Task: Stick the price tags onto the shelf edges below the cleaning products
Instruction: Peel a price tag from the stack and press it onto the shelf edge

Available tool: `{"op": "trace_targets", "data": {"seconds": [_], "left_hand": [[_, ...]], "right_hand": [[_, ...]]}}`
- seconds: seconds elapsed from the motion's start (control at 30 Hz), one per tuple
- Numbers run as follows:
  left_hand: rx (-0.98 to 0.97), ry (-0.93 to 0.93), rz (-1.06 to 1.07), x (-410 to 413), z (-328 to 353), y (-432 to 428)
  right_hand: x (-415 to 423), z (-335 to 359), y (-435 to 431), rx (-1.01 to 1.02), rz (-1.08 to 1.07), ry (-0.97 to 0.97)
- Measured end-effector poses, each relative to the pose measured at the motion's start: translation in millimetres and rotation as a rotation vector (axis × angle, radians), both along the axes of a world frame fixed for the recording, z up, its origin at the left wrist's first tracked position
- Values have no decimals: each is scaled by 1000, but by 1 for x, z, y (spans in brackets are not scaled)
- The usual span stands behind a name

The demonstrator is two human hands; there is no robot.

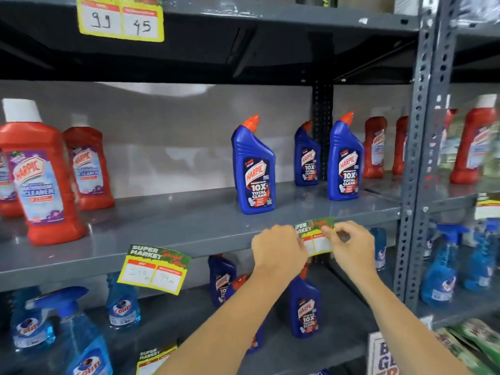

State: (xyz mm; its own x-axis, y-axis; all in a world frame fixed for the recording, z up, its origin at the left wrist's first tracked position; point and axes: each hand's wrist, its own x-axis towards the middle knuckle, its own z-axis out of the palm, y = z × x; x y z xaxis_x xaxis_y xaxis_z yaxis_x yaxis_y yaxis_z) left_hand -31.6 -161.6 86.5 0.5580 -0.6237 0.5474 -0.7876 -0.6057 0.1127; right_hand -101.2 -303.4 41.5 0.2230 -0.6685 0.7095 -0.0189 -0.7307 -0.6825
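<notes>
Pinching price tag (316,238) between left hand (277,249) and right hand (351,244) at shelf edge (216,246), four o'clock of blue Harpic bottle (254,169); risk: uneven pressing leaves tag crooked or peeling.

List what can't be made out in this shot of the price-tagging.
Head view:
- Price tag in both hands: boxes unreadable, blurred and covered by left hand and right hand.
- Stuck tag: handwritten prices too faint.
- Bottom tag: cut off by the frame edge and forearm.
</notes>
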Motion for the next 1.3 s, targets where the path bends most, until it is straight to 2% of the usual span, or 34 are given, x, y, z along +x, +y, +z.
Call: {"op": "trace_targets", "data": {"seconds": [0.1, 0.2, 0.27, 0.33, 0.43, 0.6, 0.77, 0.87, 0.93, 1.07, 1.13, 1.17, 1.3], "left_hand": [[25, -71, 30, 1, -4, -2], [-71, -161, 53, 13, -5, 0], [-119, -268, 31, 23, -7, 1], [-173, -344, -34, 32, -14, 1], [-248, -360, -134, 40, -16, 2], [-287, -331, -109, 43, -14, -3], [-228, -356, -96, 44, -19, -4], [-247, -361, -192, 46, -20, 3], [-358, -354, -258, 47, -23, 20], [-669, -369, -169, 59, -17, 97], [-734, -295, -108, 77, -10, 148], [-717, -257, -71, 89, -6, 172], [-494, -1, -58, 145, 2, 243]], "right_hand": [[2, -2, -1, -80, -121, 51], [-5, 8, -8, 15, -217, 91], [-9, 17, -10, -26, -235, 179], [-7, 21, -11, -93, -145, 228], [0, 21, -9, -72, 35, 230], [6, 16, -9, -66, -24, 216], [9, 15, -3, 2, -14, 142], [11, 14, -1, 52, 10, 125], [11, 9, 6, 67, 12, 90], [9, 3, 57, -68, -133, -173], [20, 2, 100, -120, -23, -231], [29, 1, 122, -123, 82, -200], [78, -7, 196, 45, 427, 52]]}}
